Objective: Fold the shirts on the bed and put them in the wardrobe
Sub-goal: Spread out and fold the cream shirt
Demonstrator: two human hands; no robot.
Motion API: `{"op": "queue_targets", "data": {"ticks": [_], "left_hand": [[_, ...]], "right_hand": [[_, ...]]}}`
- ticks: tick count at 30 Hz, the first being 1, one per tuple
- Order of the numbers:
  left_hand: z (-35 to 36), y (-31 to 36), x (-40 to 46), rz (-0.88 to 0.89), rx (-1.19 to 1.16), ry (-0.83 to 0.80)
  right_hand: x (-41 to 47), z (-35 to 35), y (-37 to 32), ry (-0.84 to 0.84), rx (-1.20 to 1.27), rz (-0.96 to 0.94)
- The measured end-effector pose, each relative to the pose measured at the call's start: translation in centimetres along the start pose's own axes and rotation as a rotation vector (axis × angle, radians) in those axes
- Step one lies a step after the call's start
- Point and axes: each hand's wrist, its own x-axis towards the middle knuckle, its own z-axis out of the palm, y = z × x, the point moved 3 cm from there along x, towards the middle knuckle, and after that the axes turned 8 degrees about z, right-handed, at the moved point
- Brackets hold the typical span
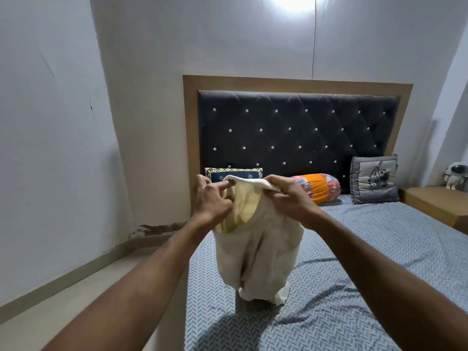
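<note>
Between my fingers the shirt (258,239) feels like soft matt cream cloth, paler yellow inside the opening by my left hand (211,198). Below my fingers the bedsheet (367,262) is matt printed cotton. Beyond them, the headboard (291,127) is dark tufted velvety fabric with shiny studs, framed in smooth matt wood.

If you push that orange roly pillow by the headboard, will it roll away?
Probably a little. The orange bolster looks round like a tube and lies on its side on the flat bed, so a sideways push could roll it. It looks soft and stuffed, likely light. The grey cushion beside it might stop it.
</note>
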Motion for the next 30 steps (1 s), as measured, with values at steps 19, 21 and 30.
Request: {"op": "queue_targets", "data": {"ticks": [19, 21, 30], "left_hand": [[2.5, -3.0, -0.4, -0.101, -0.592, -0.145], [2.1, -2.9, -0.2, -0.071, -0.586, -0.115], [-0.8, -2.8, 0.0, -0.009, -0.393, -0.461]], "right_hand": [[0.2, -10.5, 2.4, 0.235, -0.108, 0.119], [-0.1, -10.8, 3.2, 0.202, -0.087, 0.173], [0.2, -9.7, 5.1, -0.015, 0.157, 0.187]]}}
